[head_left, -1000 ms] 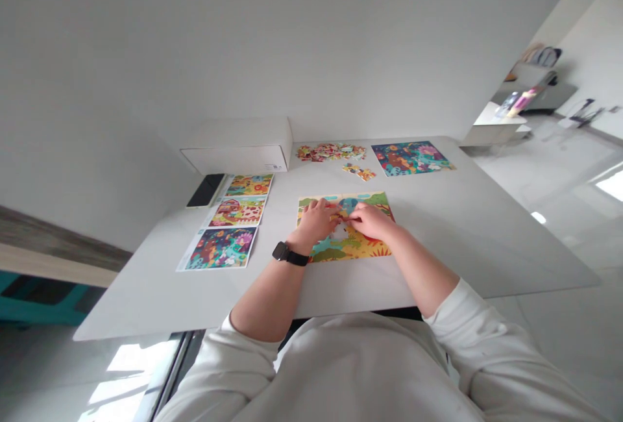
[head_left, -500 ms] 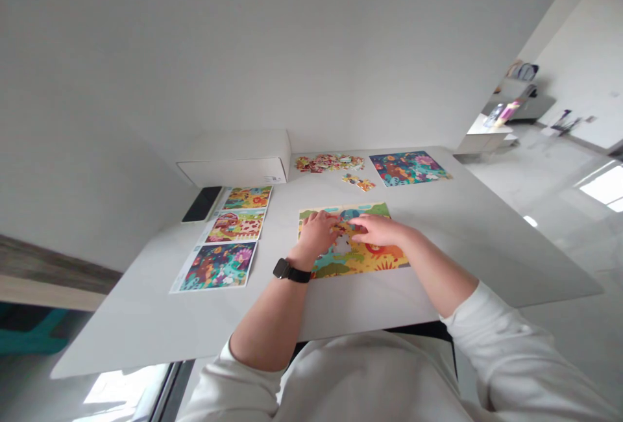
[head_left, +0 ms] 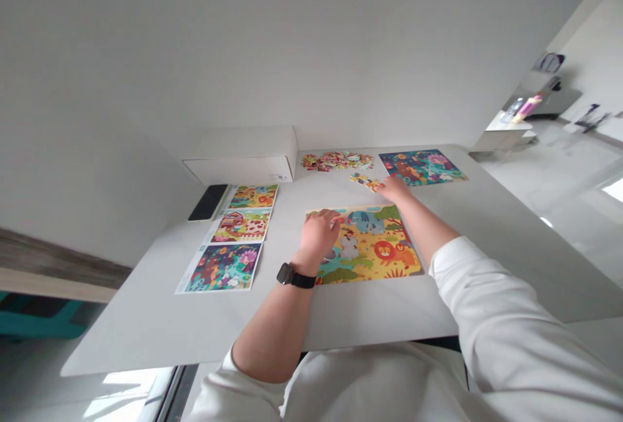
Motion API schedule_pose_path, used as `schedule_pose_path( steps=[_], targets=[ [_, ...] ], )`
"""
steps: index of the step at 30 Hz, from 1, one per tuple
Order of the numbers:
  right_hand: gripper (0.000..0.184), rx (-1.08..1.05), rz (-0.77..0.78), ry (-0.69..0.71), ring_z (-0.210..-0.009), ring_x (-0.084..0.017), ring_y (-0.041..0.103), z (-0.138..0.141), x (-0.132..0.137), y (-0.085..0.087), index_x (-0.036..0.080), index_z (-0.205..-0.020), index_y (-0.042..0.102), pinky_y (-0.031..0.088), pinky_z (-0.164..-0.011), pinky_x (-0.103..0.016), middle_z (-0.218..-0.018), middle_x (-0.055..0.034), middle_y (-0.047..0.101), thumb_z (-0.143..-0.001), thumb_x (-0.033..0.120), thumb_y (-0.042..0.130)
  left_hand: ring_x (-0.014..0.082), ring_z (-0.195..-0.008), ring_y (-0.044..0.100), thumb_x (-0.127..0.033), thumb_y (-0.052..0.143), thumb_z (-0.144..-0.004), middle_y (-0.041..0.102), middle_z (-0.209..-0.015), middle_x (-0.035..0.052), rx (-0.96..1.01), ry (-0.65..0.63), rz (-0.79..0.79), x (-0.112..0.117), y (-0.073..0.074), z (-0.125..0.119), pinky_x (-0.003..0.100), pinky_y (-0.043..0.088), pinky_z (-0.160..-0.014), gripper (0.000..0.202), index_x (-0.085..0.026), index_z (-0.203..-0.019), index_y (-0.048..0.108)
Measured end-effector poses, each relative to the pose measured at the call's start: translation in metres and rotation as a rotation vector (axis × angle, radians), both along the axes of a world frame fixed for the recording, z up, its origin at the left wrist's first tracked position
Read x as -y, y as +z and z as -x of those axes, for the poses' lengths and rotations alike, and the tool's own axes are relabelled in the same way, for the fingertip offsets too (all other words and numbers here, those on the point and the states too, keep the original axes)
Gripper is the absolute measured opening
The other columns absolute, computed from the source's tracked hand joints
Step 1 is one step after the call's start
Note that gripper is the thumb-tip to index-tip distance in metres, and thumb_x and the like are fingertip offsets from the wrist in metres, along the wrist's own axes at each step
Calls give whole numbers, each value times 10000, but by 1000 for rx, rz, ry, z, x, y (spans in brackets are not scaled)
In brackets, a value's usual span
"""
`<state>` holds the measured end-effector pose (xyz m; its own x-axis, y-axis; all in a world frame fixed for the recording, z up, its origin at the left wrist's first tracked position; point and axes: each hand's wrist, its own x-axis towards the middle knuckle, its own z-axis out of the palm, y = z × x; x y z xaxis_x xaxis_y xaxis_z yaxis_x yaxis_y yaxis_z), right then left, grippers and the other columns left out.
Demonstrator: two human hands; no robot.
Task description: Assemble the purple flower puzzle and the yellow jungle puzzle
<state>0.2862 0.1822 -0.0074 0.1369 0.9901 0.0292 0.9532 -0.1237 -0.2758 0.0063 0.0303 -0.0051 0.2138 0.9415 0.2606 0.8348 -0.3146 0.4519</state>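
Note:
A jigsaw puzzle (head_left: pixel 394 260) with a savanna picture of lions and elephants lies flat before me. My left hand (head_left: pixel 320 232) rests on its upper left part, fingers bent and slightly apart, covering some of the picture; I see nothing held in it. Beyond the puzzle's top edge, my right hand (head_left: pixel 395 189) reaches a small group of loose puzzle pieces (head_left: pixel 363 180). Its fingertips close together at the right end of that group, on a puzzle piece they partly hide.
A heap of reddish puzzle pieces (head_left: pixel 335 161) lies at the back by the wall. Right of it is a dark blue puzzle (head_left: pixel 423 165). On the left are printed picture sheets (head_left: pixel 224 267), a phone (head_left: pixel 208 202) and a white box (head_left: pixel 238 167).
My right hand has left the savanna puzzle and moved away from me to the small group of pieces. The left hand stays on the puzzle. The whole view has shifted slightly.

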Motion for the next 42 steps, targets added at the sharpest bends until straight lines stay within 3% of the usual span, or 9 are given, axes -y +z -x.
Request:
schedule_pose_path(
  steps=[4, 9, 14, 17, 22, 27, 32, 36, 42],
  targets=[
    [475, 3, 34, -99, -1105, -341, 755, 11, -6, -3, 140, -1168, 774, 563, -843, -365, -1276, -281, 750, -858, 488, 867, 266, -1182, 742, -230, 611, -1033, 814, -1250, 72, 80, 24, -51, 1, 3, 0, 415, 538, -1095, 250, -245, -1209, 788],
    [532, -108, 6, -97, -1117, -334, 742, 13, -3, -2, 174, -1202, 723, 560, -864, -375, -1260, -213, 768, -759, 382, 930, 244, -1087, 754, -195, 577, -1034, 820, -1143, 76, 235, 47, -148, 1, 7, -1, 392, 566, -1038, 222, -226, -1129, 776],
    [281, -245, -83, -12, -976, -237, 730, 12, 9, 1, 216, -1149, 697, 523, -833, -305, -1109, -89, 799, -874, 236, 756, 214, -1066, 771, -206, 563, -1028, 824, -1118, 71, 469, 112, -141, -1, 10, -1, 364, 591, -1014, 223, -236, -1134, 757],
    [218, -418, -158, 52, -886, -204, 703, 15, 20, 10, 229, -1085, 692, 521, -820, -291, -977, -32, 767, -868, 219, 708, 193, -997, 774, -235, 583, -1019, 825, -1049, 49, 610, 131, -110, -4, 8, -2, 340, 605, -966, 216, -242, -1152, 752],
    [278, -752, -201, 181, -771, -180, 654, 28, 60, 29, 232, -1123, 681, 546, -740, -296, -892, 2, 685, -858, 317, 698, 162, -863, 739, -272, 655, -966, 794, -955, 39, 813, 131, -77, -8, 8, -3, 281, 597, -836, 185, -221, -1116, 751],
    [369, -965, -179, 309, -834, -183, 652, 41, 120, 27, 251, -1165, 692, 554, -731, -284, -948, -5, 673, -841, 426, 713, 171, -850, 740, -380, 679, -974, 760, -882, 44, 985, 107, -69, -8, 14, -5, 262, 572, -759, 196, -202, -1042, 724],
    [462, -1105, -115, 290, -903, -190, 672, 47, 149, 13, 255, -1219, 687, 561, -783, -295, -981, -7, 678, -838, 516, 711, 153, -726, 688, -441, 624, -1030, 709, -754, 16, 1034, 95, -33, -5, 18, -10, 255, 545, -696, 252, -202, -1053, 701],
    [449, -1225, -131, 309, -833, -171, 643, 45, 146, 2, 257, -1159, 714, 535, -758, -287, -914, 16, 654, -790, 503, 789, 136, -692, 662, -419, 627, -1029, 738, -805, 24, 1025, 50, 65, -5, 14, -12, 253, 544, -677, 238, -202, -1097, 695],
    [429, -1264, -154, 296, -767, -171, 607, 41, 136, -8, 263, -1093, 764, 513, -688, -285, -861, 13, 656, -749, 504, 850, 148, -738, 680, -515, 777, -904, 767, -872, 42, 882, 4, 199, -7, 6, -11, 243, 515, -637, 351, -196, -1044, 737]
  ],
)
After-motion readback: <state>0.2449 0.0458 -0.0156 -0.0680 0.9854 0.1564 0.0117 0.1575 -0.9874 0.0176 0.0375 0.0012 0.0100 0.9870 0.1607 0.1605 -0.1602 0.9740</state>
